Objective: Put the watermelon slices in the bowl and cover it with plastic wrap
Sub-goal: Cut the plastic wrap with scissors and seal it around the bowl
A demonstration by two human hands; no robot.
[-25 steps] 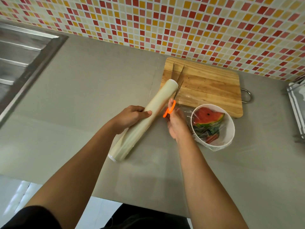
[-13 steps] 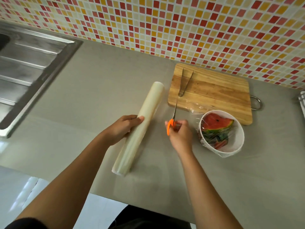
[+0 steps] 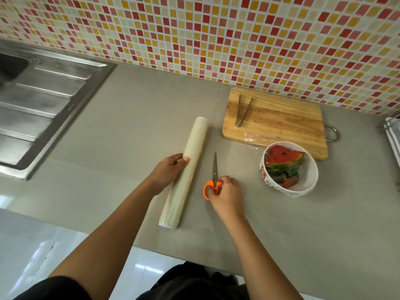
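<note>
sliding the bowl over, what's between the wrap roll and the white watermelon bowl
Head view: orange-handled steel scissors, gripped by the right hand, lie on the grey countertop between the long cream plastic wrap roll and the round white bowl.

**A Home Kitchen**

A wall (image 3: 238, 29) of red, yellow and cream mosaic tiles ran behind a grey desk (image 3: 134, 118) with a stainless steel sink (image 3: 43, 100) set into it. A wooden cutting board (image 3: 281, 120) carrying metal tongs (image 3: 241, 113) and a bowl (image 3: 266, 176) of watermelon slices (image 3: 281, 155) stood on the desk.
</note>
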